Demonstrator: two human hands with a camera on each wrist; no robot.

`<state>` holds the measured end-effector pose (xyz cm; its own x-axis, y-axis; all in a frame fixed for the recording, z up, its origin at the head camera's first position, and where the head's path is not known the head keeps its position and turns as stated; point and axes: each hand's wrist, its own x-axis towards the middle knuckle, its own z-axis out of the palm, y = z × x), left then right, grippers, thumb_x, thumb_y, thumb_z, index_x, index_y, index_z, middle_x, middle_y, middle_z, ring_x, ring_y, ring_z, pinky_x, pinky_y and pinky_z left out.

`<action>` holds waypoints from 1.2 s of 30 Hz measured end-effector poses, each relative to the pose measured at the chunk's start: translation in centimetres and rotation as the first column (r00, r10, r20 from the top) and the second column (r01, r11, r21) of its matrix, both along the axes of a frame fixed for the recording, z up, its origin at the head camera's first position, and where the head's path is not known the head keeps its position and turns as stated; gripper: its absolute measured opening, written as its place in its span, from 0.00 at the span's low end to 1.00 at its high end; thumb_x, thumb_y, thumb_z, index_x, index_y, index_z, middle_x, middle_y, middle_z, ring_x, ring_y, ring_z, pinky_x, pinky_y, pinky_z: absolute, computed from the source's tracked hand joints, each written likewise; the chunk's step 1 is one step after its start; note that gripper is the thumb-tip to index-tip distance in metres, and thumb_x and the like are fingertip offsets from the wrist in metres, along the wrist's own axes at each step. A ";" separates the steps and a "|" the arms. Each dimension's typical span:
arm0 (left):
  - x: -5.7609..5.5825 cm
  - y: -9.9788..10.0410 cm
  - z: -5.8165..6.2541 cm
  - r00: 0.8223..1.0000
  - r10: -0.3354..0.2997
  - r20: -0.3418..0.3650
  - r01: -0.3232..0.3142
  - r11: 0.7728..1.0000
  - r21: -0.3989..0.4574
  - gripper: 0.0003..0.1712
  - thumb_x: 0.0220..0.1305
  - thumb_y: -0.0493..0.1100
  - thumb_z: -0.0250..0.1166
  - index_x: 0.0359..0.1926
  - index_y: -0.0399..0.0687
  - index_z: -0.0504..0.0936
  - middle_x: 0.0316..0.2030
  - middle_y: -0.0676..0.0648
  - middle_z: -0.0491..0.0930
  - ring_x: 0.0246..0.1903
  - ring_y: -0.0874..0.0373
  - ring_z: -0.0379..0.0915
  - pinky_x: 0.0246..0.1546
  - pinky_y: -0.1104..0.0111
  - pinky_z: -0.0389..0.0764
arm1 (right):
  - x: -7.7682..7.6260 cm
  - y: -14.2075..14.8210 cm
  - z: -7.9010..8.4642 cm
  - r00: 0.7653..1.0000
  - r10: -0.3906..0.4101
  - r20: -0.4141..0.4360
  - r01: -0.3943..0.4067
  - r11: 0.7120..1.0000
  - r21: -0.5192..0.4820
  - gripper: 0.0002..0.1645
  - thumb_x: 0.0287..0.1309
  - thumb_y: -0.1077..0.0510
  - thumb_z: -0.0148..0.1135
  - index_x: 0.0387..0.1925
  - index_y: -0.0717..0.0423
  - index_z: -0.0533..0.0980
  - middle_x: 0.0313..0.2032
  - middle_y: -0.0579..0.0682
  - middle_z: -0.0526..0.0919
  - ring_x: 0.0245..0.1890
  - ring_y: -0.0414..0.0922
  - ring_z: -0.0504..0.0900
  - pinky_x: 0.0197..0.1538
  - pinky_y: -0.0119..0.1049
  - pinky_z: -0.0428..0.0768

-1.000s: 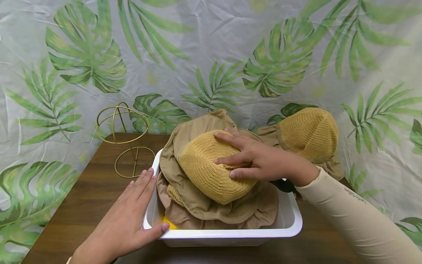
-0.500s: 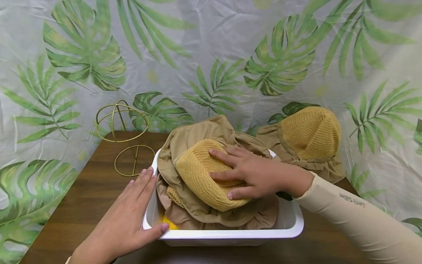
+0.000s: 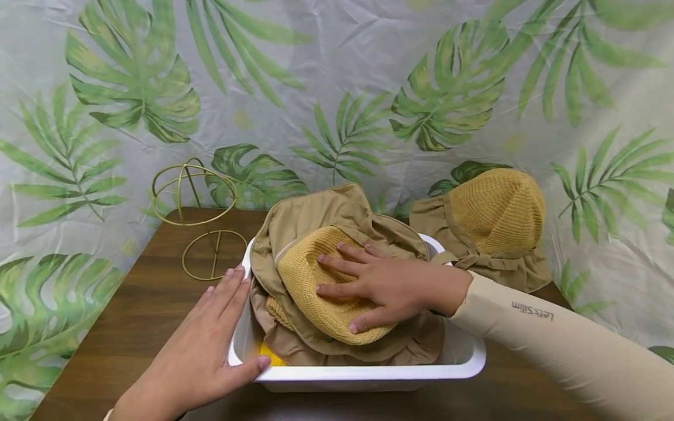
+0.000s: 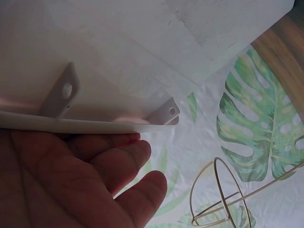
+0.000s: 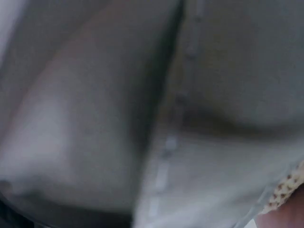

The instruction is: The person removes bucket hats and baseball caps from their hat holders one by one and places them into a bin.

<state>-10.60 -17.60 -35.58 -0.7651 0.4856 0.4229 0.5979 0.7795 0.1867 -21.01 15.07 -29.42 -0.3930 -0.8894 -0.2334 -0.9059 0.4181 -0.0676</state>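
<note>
A white plastic basin (image 3: 363, 373) holds a stack of tan fabric hats with knitted mustard crowns. My right hand (image 3: 384, 283) presses with spread fingers into the crown of the top hat (image 3: 300, 280), which is dented inward beneath it. Its tan brim (image 3: 321, 207) stands up at the back of the basin. In the right wrist view, close tan cloth (image 5: 228, 161) with a stitched seam fills most of the picture. My left hand (image 3: 197, 345) rests along the basin's left rim, fingers straight and thumb over the front corner. The left wrist view shows its fingers (image 4: 126, 166) under the rim.
Behind the basin on the right, another hat (image 3: 497, 210) with a mustard knit crown sits raised on the brown wooden table (image 3: 121, 327). A gold wire stand (image 3: 215, 254) stands at back left. A leaf-print cloth (image 3: 358, 58) hangs behind. Something yellow (image 3: 271, 355) shows inside the basin.
My right hand has pushed down and slightly left, and the top hat's rounded crown has caved in and sunk lower. The left hand stays on the rim.
</note>
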 end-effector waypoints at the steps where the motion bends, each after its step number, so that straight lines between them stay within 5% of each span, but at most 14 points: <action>1: 0.0 0.0 0.0 1.000 0.000 0.001 0.000 1.000 -0.002 0.59 0.57 0.72 0.62 0.72 0.30 0.60 0.74 0.35 0.53 0.73 0.42 0.48 0.73 0.64 0.42 | 0.0 -0.1 0.0 1.000 -0.002 -0.002 0.002 1.000 0.007 0.44 0.64 0.22 0.37 0.77 0.27 0.48 0.78 0.46 0.35 0.76 0.57 0.33 0.70 0.66 0.42; 20: -0.1 0.1 0.0 1.000 -0.012 -0.002 0.012 1.000 0.023 0.58 0.56 0.70 0.64 0.72 0.30 0.60 0.74 0.35 0.53 0.74 0.42 0.48 0.73 0.68 0.38 | -0.1 -2.0 -2.3 0.999 -0.041 -0.009 0.041 0.998 0.054 0.44 0.63 0.21 0.35 0.77 0.25 0.45 0.78 0.45 0.31 0.76 0.56 0.28 0.68 0.69 0.45; 29: -0.1 0.0 -0.1 1.000 -0.029 0.000 0.029 0.999 0.038 0.59 0.56 0.71 0.64 0.72 0.30 0.59 0.74 0.35 0.53 0.73 0.42 0.48 0.71 0.72 0.35 | -0.8 -2.7 -3.6 0.993 -0.056 0.104 0.045 0.994 0.103 0.43 0.63 0.21 0.36 0.76 0.22 0.42 0.78 0.43 0.32 0.75 0.57 0.28 0.68 0.69 0.46; 36: -0.2 0.0 0.0 0.999 -0.031 -0.009 0.031 0.999 0.033 0.59 0.56 0.71 0.63 0.72 0.29 0.60 0.74 0.35 0.54 0.73 0.42 0.48 0.72 0.72 0.35 | -1.5 -3.3 -4.5 0.954 -0.119 0.276 0.079 0.985 0.150 0.42 0.65 0.24 0.40 0.76 0.23 0.44 0.78 0.43 0.33 0.75 0.57 0.26 0.72 0.62 0.43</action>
<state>-10.79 -17.57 -35.62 -0.7462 0.4945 0.4458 0.6234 0.7539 0.2072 -22.52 11.73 -33.93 -0.3780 -0.8015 -0.4634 -0.8113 0.5279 -0.2512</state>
